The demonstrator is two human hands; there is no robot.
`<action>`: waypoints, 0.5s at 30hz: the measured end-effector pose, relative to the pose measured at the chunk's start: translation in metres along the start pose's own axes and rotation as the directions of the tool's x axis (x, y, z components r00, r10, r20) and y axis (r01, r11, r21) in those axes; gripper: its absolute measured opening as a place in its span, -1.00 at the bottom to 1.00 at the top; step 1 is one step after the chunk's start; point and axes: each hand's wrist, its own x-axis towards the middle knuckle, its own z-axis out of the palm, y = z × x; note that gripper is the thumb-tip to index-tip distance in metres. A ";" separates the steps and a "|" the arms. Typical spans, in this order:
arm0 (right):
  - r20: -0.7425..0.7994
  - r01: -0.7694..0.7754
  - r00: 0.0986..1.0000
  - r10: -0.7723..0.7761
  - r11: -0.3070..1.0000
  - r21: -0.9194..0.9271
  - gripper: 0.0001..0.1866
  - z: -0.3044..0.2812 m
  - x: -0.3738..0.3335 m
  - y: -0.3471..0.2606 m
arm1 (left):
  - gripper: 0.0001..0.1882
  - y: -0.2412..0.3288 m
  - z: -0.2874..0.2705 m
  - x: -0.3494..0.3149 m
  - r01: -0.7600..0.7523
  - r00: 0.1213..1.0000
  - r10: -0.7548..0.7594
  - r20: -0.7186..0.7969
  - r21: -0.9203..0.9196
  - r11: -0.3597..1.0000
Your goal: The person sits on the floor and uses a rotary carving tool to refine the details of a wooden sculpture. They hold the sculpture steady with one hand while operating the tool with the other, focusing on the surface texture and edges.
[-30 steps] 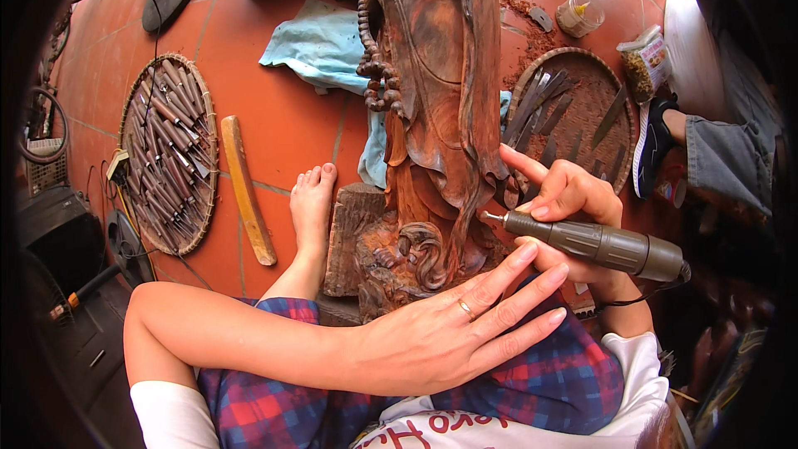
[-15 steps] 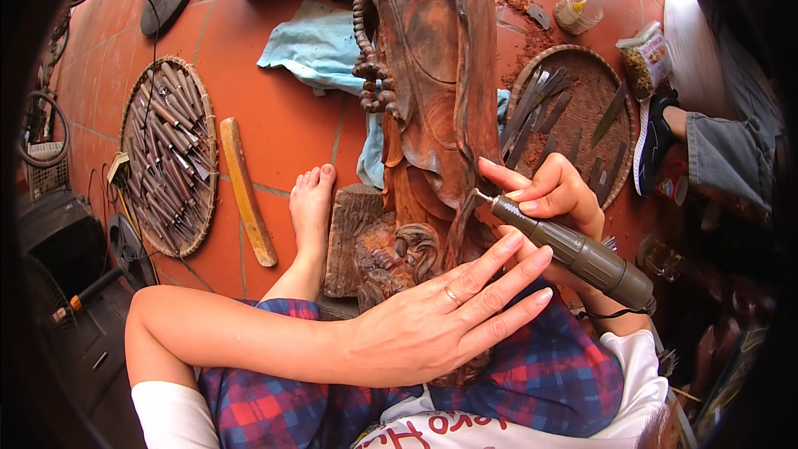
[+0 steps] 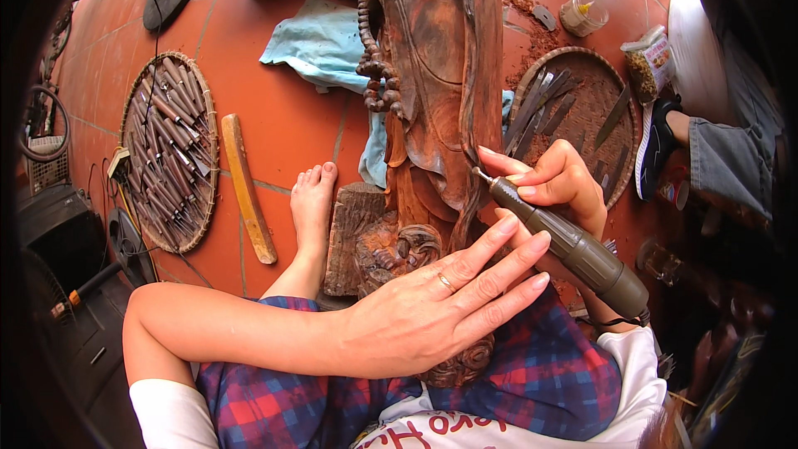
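The right hand pinches a dark olive, cylindrical rotary tool near its metal tip, which points at the reddish-brown carved wooden statue in the centre, though contact is hard to make out. The left hand, fingers slightly spread, lies over the statue's near end, left of the tool.

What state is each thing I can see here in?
Left hand: open, outstretched
Right hand: closed around the rotary tool
Rotary tool: held; running or not, cannot tell
Wooden carving: shaped into folds and beads
Left basket: filled with handled tools
Right basket: partly covered by flat blades
Blue cloth: crumpled
Wooden stick: lying on the floor
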 end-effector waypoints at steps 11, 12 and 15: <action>0.056 0.006 0.998 -0.003 0.999 -0.041 -0.78 -0.004 0.003 -0.005 | -0.38 -0.002 0.003 0.000 -0.031 0.998 0.031 -0.051 -0.010 0.999; 0.056 0.007 0.998 -0.004 0.999 -0.043 -0.78 -0.003 0.004 -0.005 | -0.38 -0.002 0.002 0.000 -0.028 0.998 0.027 -0.052 -0.019 0.999; 0.085 0.001 0.996 0.004 0.998 -0.065 -0.75 -0.003 0.008 -0.006 | -0.37 -0.003 0.001 -0.002 -0.022 0.998 0.021 -0.057 -0.017 1.000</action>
